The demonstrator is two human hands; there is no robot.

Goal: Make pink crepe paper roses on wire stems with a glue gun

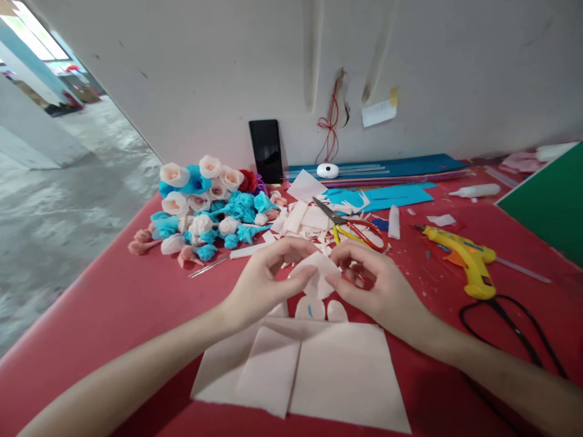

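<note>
Both my hands meet over the middle of the red table [113, 303]. My left hand [264, 279] and my right hand [373, 285] each pinch one small pale pink foam piece [319, 273] between thumb and fingers, holding it just above the table. Under it lie cut pink petal shapes [319, 309] and flat pale pink foam sheets [319, 370] close to the table's near edge.
A heap of pink and blue foam flowers [209, 206] sits at the left back. Scissors [350, 227] with red and yellow handles lie among scraps. A yellow glue gun [469, 261] and its black cord [505, 315] lie right. Blue sheets [387, 194], a black phone [266, 150], a green board [551, 206].
</note>
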